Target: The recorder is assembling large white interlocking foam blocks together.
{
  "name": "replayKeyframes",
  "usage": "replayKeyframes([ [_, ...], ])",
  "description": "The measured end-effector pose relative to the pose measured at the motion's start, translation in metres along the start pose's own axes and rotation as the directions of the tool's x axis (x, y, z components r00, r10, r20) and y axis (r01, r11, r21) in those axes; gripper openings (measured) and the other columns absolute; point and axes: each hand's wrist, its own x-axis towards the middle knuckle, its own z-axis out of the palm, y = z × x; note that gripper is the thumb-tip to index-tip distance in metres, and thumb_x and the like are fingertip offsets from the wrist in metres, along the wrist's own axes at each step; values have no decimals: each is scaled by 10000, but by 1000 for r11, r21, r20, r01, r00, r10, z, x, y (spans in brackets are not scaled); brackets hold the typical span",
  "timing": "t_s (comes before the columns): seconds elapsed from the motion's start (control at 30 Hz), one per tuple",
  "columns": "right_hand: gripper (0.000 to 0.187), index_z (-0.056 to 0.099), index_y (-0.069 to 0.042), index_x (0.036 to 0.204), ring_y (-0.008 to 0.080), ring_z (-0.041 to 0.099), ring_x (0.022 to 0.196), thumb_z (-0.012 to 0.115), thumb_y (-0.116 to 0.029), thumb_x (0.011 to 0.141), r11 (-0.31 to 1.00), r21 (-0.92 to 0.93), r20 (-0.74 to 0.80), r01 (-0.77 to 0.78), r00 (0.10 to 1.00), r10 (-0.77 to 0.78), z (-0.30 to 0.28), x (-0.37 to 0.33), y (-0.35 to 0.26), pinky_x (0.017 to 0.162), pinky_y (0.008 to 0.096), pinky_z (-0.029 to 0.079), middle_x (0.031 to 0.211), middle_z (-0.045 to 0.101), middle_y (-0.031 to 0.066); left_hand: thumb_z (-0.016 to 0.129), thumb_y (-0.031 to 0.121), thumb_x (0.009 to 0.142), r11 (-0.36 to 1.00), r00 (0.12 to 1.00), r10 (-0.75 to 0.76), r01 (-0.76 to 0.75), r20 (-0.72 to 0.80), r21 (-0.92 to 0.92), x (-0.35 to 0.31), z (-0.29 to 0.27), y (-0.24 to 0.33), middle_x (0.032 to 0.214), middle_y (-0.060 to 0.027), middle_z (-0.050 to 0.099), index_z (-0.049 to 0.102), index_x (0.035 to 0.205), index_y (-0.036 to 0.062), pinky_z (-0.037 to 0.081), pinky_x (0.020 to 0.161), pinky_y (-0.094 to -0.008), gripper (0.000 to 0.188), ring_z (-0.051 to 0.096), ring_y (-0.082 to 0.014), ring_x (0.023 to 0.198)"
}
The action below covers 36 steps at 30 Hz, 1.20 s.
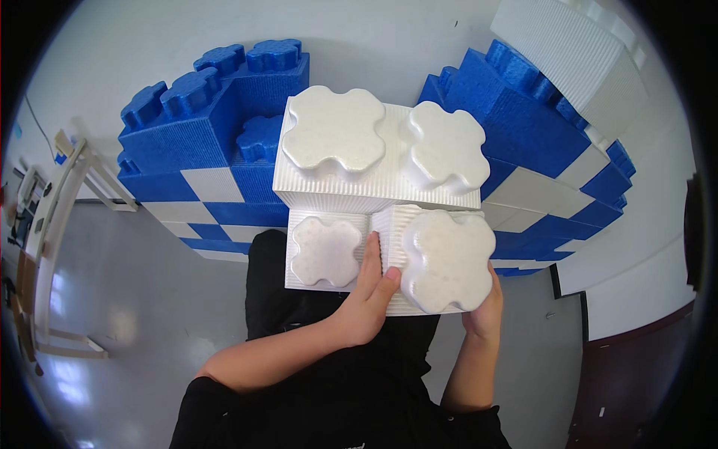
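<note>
Between my two hands is a small white foam building block with ribbed sides and a single clover-shaped stud on top. My left hand grips its left side, fingers pointing away and thumb near the stud. Round its right side wraps my right hand, its fingers partly hidden behind the block. Just beyond lies a longer white block with two studs. Left of my left fingers, a lower white stud shows on a block beneath. Whether the held block is seated or raised I cannot tell.
Stacked blue and white blocks form a stepped wall on the left and right. A large white block tops the right stack. A white-framed table stands far left, and a dark red door is at lower right.
</note>
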Motion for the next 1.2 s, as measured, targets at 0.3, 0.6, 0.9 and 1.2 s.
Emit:
replayKeyframes([
  [0.3,502,358,84,1442,208,456,1314,396,-225,1048,999,-50,62,20,998,-17,5,7,7,1092,310,349,1421,483,162,321,342,1047,999,1000,16,-16,0,-41,5,-10,-11,1574,-313,-12,-88,1470,-149,27,1196,-368,766,-36,-359,1488],
  [0.6,530,414,35,1414,268,545,1247,464,-317,1020,935,305,144,-181,979,142,-21,25,33,1035,368,448,1381,530,159,352,380,1036,998,998,54,-54,18,-18,-15,-1,-31,1551,-360,-75,-117,1437,-188,-10,1193,-404,839,-92,-404,1475],
  [0.9,532,399,8,1432,296,585,1196,481,-297,1003,958,262,94,-118,991,96,-24,25,56,972,430,518,1378,534,156,364,407,1026,995,997,66,-64,28,-73,-13,0,-30,1537,-380,-90,-123,1426,-201,-16,1192,-423,876,-102,-424,1468],
  [1.2,567,347,-28,1475,292,554,1237,491,-300,999,977,214,286,21,955,-83,-10,21,41,1002,442,499,1442,477,139,415,394,1013,996,991,87,-88,97,4,-19,1,-28,1523,-396,-129,-168,1407,-205,-22,1191,-434,924,-119,-448,1458],
])
